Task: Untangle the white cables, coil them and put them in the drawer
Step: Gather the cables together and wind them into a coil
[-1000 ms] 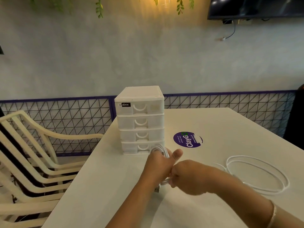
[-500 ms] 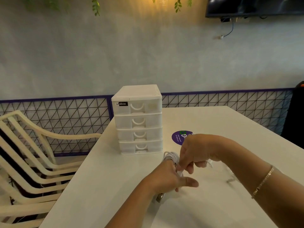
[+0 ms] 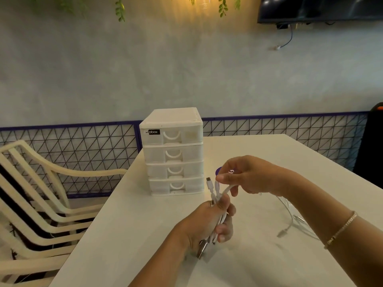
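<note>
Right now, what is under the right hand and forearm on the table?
A second white cable lies loose on the table below the right hand, connectors showing. The forearm hides the rest of it and most of a purple sticker.

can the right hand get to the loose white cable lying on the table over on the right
Probably yes. The loose cable lies on the table just below the right forearm, nothing over it. But the right hand now pinches the coiled cable that the left hand grips, so it must let go first.

White table – four-drawer white organizer stands near its far left edge, loose white cable lies right, purple sticker just beside organizer.
</note>
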